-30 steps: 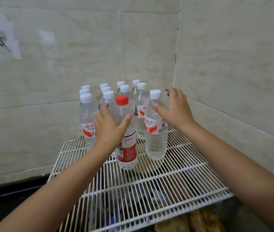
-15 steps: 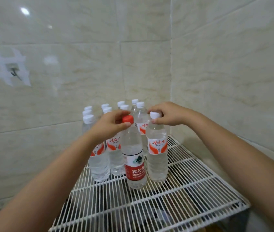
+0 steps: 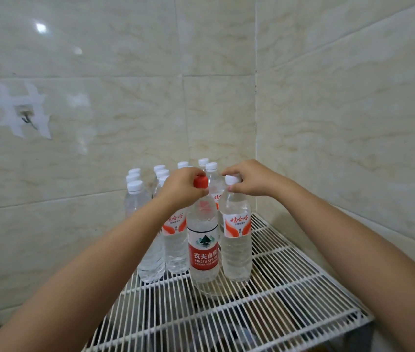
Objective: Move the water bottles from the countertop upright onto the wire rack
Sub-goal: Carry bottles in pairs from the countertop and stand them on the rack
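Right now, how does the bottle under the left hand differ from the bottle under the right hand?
The red-cap bottle has a red cap and a solid red label with a green mountain mark; the white-cap bottle has a white cap and a white label with orange swooshes. The left hand grips the first at its cap, the right hand the second. The red-cap bottle stands slightly nearer the camera. Both are clear, upright and side by side on the wire rack.
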Action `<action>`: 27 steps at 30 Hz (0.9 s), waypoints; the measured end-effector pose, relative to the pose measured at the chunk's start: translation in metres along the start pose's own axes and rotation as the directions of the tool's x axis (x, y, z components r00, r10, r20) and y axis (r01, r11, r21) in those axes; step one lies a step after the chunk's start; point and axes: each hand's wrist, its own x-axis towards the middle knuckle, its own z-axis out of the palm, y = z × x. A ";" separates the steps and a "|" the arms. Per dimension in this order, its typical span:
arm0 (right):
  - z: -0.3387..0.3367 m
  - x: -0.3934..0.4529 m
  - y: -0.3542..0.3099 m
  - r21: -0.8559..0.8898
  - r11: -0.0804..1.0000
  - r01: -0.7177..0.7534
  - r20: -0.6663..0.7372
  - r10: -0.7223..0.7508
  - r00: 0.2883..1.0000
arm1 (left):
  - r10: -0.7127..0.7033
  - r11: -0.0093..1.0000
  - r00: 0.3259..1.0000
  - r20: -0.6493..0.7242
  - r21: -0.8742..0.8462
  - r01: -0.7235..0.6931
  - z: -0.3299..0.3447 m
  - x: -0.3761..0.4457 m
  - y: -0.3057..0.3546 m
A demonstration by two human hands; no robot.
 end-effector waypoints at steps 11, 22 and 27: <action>0.020 0.037 0.014 0.074 0.997 0.005 -0.103 0.002 0.995 | -0.043 0.986 0.999 0.016 0.164 0.039 0.011 0.032 -0.009; 0.036 0.051 0.026 0.020 0.993 0.113 -0.140 -0.109 0.984 | -0.071 0.985 0.997 -0.028 0.153 0.074 0.021 0.042 -0.020; 0.040 0.051 0.031 0.075 0.987 0.145 -0.167 -0.130 0.977 | -0.102 0.983 0.992 -0.075 0.145 0.112 0.027 0.041 -0.021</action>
